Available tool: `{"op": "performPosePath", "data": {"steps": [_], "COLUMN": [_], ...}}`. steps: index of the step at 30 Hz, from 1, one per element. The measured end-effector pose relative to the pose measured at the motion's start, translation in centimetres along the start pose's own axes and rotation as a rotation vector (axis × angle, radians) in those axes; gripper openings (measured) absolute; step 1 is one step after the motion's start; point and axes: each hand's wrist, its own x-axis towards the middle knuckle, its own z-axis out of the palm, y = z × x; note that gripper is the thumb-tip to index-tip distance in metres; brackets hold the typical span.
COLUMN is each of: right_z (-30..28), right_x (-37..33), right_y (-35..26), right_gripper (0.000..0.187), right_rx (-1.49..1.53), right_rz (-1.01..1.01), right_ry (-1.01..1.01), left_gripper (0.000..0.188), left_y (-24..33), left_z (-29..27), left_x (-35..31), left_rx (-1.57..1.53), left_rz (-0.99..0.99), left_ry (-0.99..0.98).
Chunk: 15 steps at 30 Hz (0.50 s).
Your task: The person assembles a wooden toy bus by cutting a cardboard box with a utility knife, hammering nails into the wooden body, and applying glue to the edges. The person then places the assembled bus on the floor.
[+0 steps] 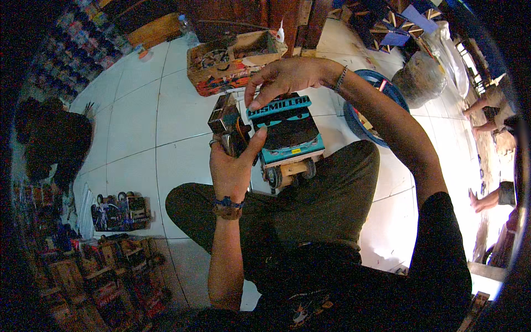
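With left fingers (256, 143) around a silver-dark box (223, 116) just left of the teal truck (290, 133), short of the floor's (131, 124) far edge, overhung the visor (285, 106) with right fingers (267, 94) nearly pinched, hold unclear.

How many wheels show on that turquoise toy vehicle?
2 that I can make out: a left wheel and a right wheel, both under the lower edge of the turquoise toy vehicle. Others may be hidden behind.
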Motion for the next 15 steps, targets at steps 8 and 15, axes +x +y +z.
{"op": "performPosePath", "data": {"steps": [8, 15], "right_z": [-0.6, -0.3], "right_x": [0.8, 0.9], "right_y": [0.4, 1.0], "right_gripper": [0.045, 0.044], "right_rx": [0.014, 0.024], "right_rz": [-0.006, -0.035], "right_ry": [-0.112, -0.077], "left_gripper": [0.047, 0.048], "left_y": [0.3, 0.6], "left_z": [0.1, 0.1], "left_x": [-0.3, -0.2], "left_rx": [0.03, 0.027], "left_rz": [-0.033, -0.036], "left_ry": [0.036, 0.016]}}
